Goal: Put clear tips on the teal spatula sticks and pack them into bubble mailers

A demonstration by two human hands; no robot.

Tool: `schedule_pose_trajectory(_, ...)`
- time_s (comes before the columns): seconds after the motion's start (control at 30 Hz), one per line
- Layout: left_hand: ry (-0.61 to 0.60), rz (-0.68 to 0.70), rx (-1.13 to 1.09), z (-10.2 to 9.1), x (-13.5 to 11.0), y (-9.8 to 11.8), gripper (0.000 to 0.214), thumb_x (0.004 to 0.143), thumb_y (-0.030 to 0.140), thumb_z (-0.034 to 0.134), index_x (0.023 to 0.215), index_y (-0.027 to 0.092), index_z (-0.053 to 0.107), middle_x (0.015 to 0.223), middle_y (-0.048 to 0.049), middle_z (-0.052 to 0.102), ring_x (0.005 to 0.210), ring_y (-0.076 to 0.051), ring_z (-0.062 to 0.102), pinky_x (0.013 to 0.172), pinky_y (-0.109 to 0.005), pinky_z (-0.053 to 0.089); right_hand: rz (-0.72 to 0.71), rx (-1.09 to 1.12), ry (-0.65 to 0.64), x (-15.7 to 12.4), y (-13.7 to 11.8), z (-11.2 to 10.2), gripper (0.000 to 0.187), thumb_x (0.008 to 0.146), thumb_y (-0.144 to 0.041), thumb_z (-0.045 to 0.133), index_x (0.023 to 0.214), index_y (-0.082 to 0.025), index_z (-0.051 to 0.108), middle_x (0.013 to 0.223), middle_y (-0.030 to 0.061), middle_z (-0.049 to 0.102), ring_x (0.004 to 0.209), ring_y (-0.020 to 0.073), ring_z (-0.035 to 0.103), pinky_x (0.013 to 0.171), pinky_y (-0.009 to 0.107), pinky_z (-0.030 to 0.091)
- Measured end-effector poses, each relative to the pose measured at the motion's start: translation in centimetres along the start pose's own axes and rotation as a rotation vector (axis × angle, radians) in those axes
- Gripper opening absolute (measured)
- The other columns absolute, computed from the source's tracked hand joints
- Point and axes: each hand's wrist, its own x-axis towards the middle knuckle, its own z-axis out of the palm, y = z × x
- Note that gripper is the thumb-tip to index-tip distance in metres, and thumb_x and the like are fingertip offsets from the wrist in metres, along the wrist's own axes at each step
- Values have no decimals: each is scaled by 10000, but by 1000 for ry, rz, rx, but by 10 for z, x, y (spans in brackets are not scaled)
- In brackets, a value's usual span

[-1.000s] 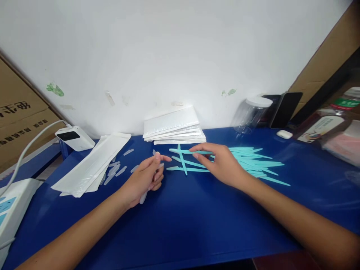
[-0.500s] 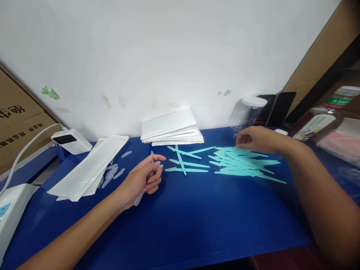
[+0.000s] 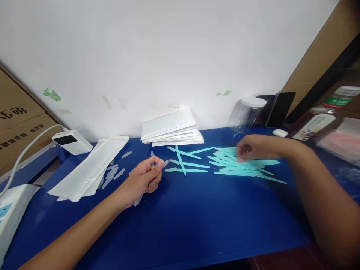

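My left hand (image 3: 146, 176) is closed, with a small translucent blade cover (image 3: 165, 164) pinched between thumb and forefinger. More of these clear pieces (image 3: 111, 172) lie scattered to its left, and another (image 3: 138, 200) shows partly under the hand. My right hand (image 3: 248, 148) reaches down onto a loose pile of slim teal eyebrow razors (image 3: 247, 165), thumb and fingers pinched at a razor near the pile's upper middle; the fingertips partly hide it. Between the hands, several teal razors (image 3: 187, 170) lie apart from the pile, some crossing each other.
White film-fronted pouches are stacked (image 3: 171, 127) against the wall, and others (image 3: 90, 168) lie at left. A white device (image 3: 72, 142) with a cable stands at far left. At right are a clear jar (image 3: 247, 112), an earbud case (image 3: 280, 133), dark phones (image 3: 280, 108) and a bottle (image 3: 317, 116).
My left thumb and forefinger have closed, and the clear cover now sticks out past their tips. My right hand has lowered into the teal pile, its fingers coming together on it.
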Motion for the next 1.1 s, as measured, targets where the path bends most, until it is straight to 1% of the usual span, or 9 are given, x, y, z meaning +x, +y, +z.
schedule_pose_trajectory(0.13, 20, 2, 37, 0, -1, -1, 437, 996, 583, 655, 832, 218, 479, 577, 82, 397, 486, -72, 226, 460, -206, 228, -59, 35, -17, 5, -1, 5, 173, 818, -416, 795, 823, -245, 818, 788, 47, 757, 706, 221, 684, 601, 299, 473)
schedule_pose_trajectory(0.27, 37, -20, 80, 0, 0, 0, 408, 989, 591, 662, 905, 197, 596, 586, 90, 334, 489, -69, 226, 461, -207, 216, -82, 35, 57, 3, -13, 6, 191, 844, -422, 766, 811, -235, 786, 822, 59, 764, 710, 224, 682, 601, 310, 487)
schedule_pose_trajectory(0.37, 44, -37, 86, 2, 0, 1, 409, 1001, 584, 646, 938, 179, 647, 577, 94, 307, 482, -66, 228, 458, -212, 208, -161, 71, 188, 1, -32, 9, 260, 926, -474, 695, 885, -222, 746, 887, 76, 773, 749, 224, 692, 623, 313, 504)
schedule_pose_trajectory(0.47, 55, -45, 28, 4, -1, 3, 369, 1039, 558, 588, 997, 195, 632, 589, 84, 362, 485, -73, 244, 460, -220, 225, -294, 255, 272, 0, -62, 19, 293, 1010, -509, 615, 957, -225, 664, 929, 68, 775, 820, 219, 714, 706, 321, 540)
schedule_pose_trajectory(0.6, 78, -25, -2, 8, -3, 5, 333, 1072, 531, 521, 962, 219, 553, 612, 62, 477, 481, -76, 263, 465, -234, 231, -422, 539, 208, -4, -105, 45, 287, 1036, -507, 611, 998, -223, 624, 813, 25, 712, 722, 182, 698, 680, 307, 555)
schedule_pose_trajectory(0.73, 73, -20, -28, 10, -3, 5, 261, 1052, 458, 592, 962, 217, 547, 570, 83, 424, 469, -71, 242, 451, -225, 206, -412, 678, 89, -10, -135, 67, 272, 1035, -490, 629, 1011, -219, 640, 836, 5, 693, 563, 118, 606, 524, 254, 493)
schedule_pose_trajectory(0.83, 80, -3, -37, 11, -3, 5, 271, 1036, 456, 633, 962, 206, 559, 565, 91, 425, 459, -59, 245, 449, -217, 204, -432, 645, 124, -11, -141, 73, 234, 1038, -448, 641, 987, -221, 667, 777, -16, 665, 574, 104, 567, 531, 237, 449)
schedule_pose_trajectory(1.0, 53, 25, -26, 15, -4, 4, 279, 1058, 459, 599, 977, 197, 549, 680, 28, 649, 431, -34, 268, 454, -222, 219, -484, 527, 221, -10, -138, 73, 165, 1039, -358, 646, 963, -224, 702, 774, -26, 645, 629, 101, 500, 590, 246, 404)
schedule_pose_trajectory(1.1, 20, 25, -45, 18, -6, 4, 283, 1055, 474, 606, 1004, 203, 545, 661, 46, 623, 437, -37, 256, 456, -224, 212, -509, 505, 240, -10, -138, 73, 127, 1034, -317, 646, 976, -229, 715, 804, -26, 662, 664, 106, 508, 610, 245, 402)
